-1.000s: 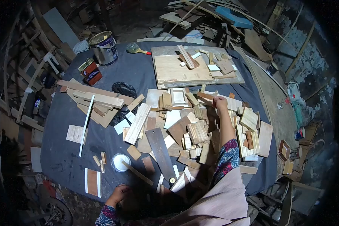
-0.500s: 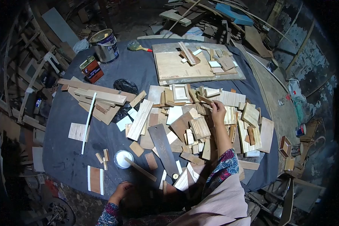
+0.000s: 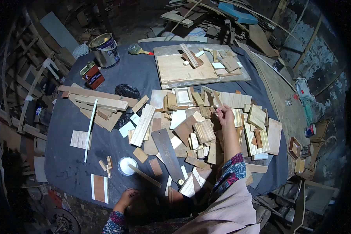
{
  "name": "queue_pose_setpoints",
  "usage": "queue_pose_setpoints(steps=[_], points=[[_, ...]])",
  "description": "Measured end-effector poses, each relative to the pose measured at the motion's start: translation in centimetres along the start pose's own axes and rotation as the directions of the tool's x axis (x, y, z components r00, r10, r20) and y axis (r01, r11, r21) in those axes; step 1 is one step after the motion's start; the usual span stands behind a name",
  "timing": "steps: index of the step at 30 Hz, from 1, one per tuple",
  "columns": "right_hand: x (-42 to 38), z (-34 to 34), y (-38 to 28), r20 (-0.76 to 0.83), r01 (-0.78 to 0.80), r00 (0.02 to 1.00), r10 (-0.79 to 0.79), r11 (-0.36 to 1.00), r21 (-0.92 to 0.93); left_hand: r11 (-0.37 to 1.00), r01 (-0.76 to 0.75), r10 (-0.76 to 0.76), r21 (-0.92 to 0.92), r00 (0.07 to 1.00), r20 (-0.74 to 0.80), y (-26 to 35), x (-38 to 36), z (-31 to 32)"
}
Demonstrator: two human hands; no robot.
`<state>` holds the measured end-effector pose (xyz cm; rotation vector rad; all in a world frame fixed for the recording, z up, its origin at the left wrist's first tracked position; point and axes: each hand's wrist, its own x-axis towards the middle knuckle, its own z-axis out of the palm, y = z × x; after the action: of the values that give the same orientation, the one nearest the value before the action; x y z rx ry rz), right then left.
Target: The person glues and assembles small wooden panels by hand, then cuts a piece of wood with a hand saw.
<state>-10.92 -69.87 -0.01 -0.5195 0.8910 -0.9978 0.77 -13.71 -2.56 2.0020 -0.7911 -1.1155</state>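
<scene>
— Right hand (image 3: 225, 115): pinching a thin wooden strip (image 3: 217, 100) between thumb and fingertips, lifting it just above the heap of wood offcuts (image 3: 206, 130). Tilting one end up, probably for keeping it clear of the loose pieces underneath.

— And the left hand (image 3: 126, 196)?

— Resting low at the near edge of the dark cloth (image 3: 70, 128), close to the body. Curling in, though hard telling whether closed on anything; too dark there. Possibly bracing while leaning forward.

— Lying nearby?

— Just beyond it, sitting on the cloth, a round white lid (image 3: 127, 165) with a stick (image 3: 144, 175) propped across its rim, perhaps for keeping the wet end off the cloth. Beside that, a dark flat saw blade (image 3: 167, 152) lying among the scraps, handle end toward the body.

— Farther out?

— Standing at the far left, well apart from the heap, a big paint can (image 3: 105, 50) and a small red tin (image 3: 92, 74), likely staying clear of the working spot. Lying across the far side, a large plywood board (image 3: 183, 69) carrying more small pieces. Stacking up to the left, longer planks (image 3: 99, 102).
</scene>
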Motion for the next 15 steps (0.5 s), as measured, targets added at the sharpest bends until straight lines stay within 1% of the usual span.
queue_pose_setpoints(steps=[1, 3, 5, 6, 7, 8, 9, 10, 11, 13, 15], points=[[0.7, -0.4, 0.1, 0.038, -0.103, 0.994, 0.102, 0.994, 0.036, 1.000, 0.004, -0.004, 0.020, 1.000, 0.000, 0.0, 0.0, 0.0], [1.6, -0.7, 0.3, 0.021, -0.133, 0.991, 0.132, 0.991, 0.028, 0.999, 0.009, -0.009, 0.040, 1.000, -0.001, 0.2, 0.0, 0.0], [1.9, -0.7, 0.3, 0.002, -0.163, 0.987, 0.162, 0.986, 0.020, 1.000, 0.010, -0.010, 0.006, 1.000, -0.009, 0.5, -0.1, 0.0], [1.3, -0.3, 0.1, 0.076, -0.058, 0.995, 0.072, 0.985, -0.164, 1.000, 0.011, -0.011, 0.005, 1.000, -0.009, 0.5, -0.2, 0.0], [0.7, 0.3, -0.1, 0.165, 0.060, 0.986, -0.005, 0.940, -0.335, 1.000, 0.009, -0.009, 0.010, 1.000, -0.012, 0.5, -0.2, 0.0], [-0.1, 1.1, 0.6, 0.065, 0.234, 0.970, -0.233, 0.838, -0.494, 1.000, 0.008, -0.008, 0.015, 1.000, -0.014, 0.4, -0.2, 0.0], [0.2, 0.9, 0.9, 0.065, 0.233, 0.971, -0.231, 0.837, -0.495, 1.000, 0.010, -0.010, 0.014, 1.000, -0.014, 0.0, -0.2, 0.0], [0.9, 0.6, 1.2, 0.146, 0.394, 0.895, -0.422, 0.591, -0.704, 1.000, -0.007, 0.007, -0.020, 1.000, -0.006, -0.4, -0.1, 0.1], [1.4, 0.4, 1.5, 0.276, 0.485, 0.781, -0.560, 0.267, -0.832, 0.998, -0.024, 0.024, -0.054, 1.000, 0.002, -0.8, 0.0, 0.1], [2.6, 0.3, 1.9, 0.276, 0.495, 0.776, -0.568, 0.275, -0.824, 0.999, -0.015, 0.015, -0.045, 1.000, 0.000, -0.3, 0.0, 0.0], [3.3, 0.0, 2.3, 0.282, 0.505, 0.741, -0.610, 0.229, -0.832, 0.999, -0.004, 0.004, -0.037, 1.000, -0.003, -0.1, -0.1, -0.1]])
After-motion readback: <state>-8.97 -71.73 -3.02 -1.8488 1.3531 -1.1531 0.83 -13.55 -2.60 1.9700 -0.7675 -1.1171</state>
